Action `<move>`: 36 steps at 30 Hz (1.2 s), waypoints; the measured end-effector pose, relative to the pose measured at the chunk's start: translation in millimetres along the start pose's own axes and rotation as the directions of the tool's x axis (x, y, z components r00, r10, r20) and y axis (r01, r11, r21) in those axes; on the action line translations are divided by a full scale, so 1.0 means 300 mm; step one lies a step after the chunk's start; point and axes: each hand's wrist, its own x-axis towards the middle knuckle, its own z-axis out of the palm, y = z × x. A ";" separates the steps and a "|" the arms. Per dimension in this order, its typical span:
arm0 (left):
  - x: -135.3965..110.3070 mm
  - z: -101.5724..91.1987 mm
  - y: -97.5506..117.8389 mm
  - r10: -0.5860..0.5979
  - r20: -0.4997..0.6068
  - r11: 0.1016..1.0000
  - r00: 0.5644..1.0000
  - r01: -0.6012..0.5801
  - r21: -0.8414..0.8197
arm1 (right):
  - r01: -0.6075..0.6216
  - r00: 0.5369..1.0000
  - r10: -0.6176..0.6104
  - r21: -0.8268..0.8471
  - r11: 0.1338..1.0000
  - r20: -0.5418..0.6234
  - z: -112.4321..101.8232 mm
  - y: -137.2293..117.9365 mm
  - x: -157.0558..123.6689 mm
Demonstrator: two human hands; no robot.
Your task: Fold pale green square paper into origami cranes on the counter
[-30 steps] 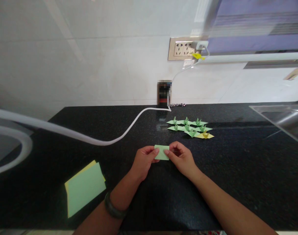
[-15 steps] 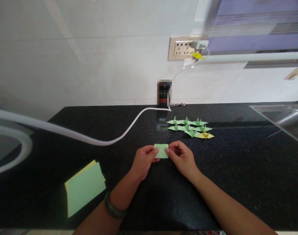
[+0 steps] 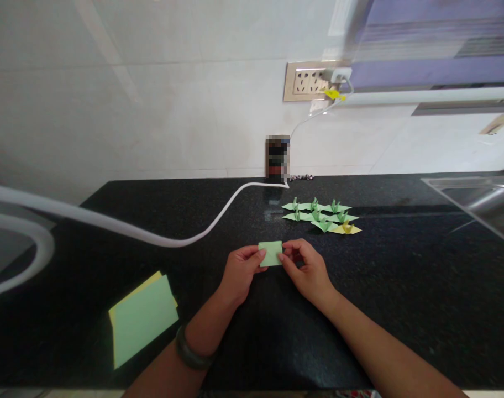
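1. The left hand pinches the left edge of a small folded green paper; thumb and fingers are closed narrowly on it.
2. The right hand pinches the paper's right edge; its fingers are curled in close and grip the paper.
3. The paper sits between the two hands, at the middle of the black counter; whether it touches the counter cannot be told.
4. A dark wristband circles the left wrist.
5. A stack of green and yellow sheets lies flat at the near left.
6. Folded paper cranes, mostly green with one yellow, sit in a cluster just beyond the right hand.
7. A white cable curves across the counter from the left towards the far wall; a wall socket is above, and a steel sink is at the far right.
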 end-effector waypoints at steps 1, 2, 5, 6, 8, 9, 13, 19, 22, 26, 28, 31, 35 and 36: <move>0.001 0.000 0.000 -0.001 -0.001 1.000 1.000 0.001 -0.003 | 0.009 1.000 -0.009 -0.004 1.000 0.012 0.000 0.000 0.001; 0.002 -0.001 0.000 -0.002 0.000 1.000 1.000 0.002 -0.005 | 0.015 1.000 -0.015 -0.006 1.000 0.026 -0.001 0.000 0.001; 0.005 -0.001 0.001 0.001 -0.003 1.000 1.000 -0.001 -0.012 | 0.002 1.000 -0.002 -0.005 1.000 0.029 0.001 0.005 0.001; 0.005 -0.002 0.001 0.003 -0.005 1.000 1.000 -0.003 -0.015 | -0.012 1.000 0.012 -0.004 1.000 0.014 0.001 0.007 0.001; 0.005 -0.002 0.002 0.006 -0.010 1.000 1.000 -0.006 -0.021 | -0.034 0.999 0.034 -0.005 0.999 -0.012 0.002 0.009 0.003; 0.005 -0.002 0.002 0.007 -0.011 1.000 1.000 -0.008 -0.023 | -0.035 0.999 0.035 -0.005 0.999 -0.012 0.002 0.008 0.004; 0.002 -0.002 0.005 0.007 -0.011 0.999 1.000 -0.008 -0.034 | 0.029 0.997 -0.029 0.008 1.000 0.073 -0.003 -0.009 0.006; 0.001 -0.003 0.009 0.002 -0.010 0.999 1.000 -0.002 -0.032 | 0.033 0.999 -0.034 0.025 0.999 0.027 -0.004 -0.006 0.002; 0.001 -0.005 0.006 -0.013 -0.012 0.999 1.000 0.012 -0.035 | -0.035 0.999 0.036 0.055 0.998 -0.017 0.001 0.010 0.002; 0.003 -0.006 0.005 -0.014 -0.005 0.998 1.000 0.014 -0.061 | 0.043 0.999 -0.043 0.014 0.999 0.027 0.000 0.009 0.003; 0.004 -0.006 0.006 -0.013 0.000 0.997 1.000 0.013 -0.075 | 0.093 0.995 -0.093 -0.006 0.996 0.036 -0.004 0.003 0.003; 0.005 -0.006 0.006 -0.018 0.003 0.996 1.000 0.018 -0.084 | 0.116 0.993 -0.116 -0.007 0.993 0.037 -0.005 -0.005 0.002; 0.002 -0.005 0.003 -0.026 0.011 0.998 1.000 0.026 -0.054 | 0.070 0.996 -0.072 0.044 0.997 0.045 0.002 -0.010 -0.001; 0.001 -0.005 0.003 -0.030 0.019 0.998 0.999 0.031 -0.046 | 0.070 0.996 -0.073 0.057 0.996 0.055 0.003 -0.012 -0.002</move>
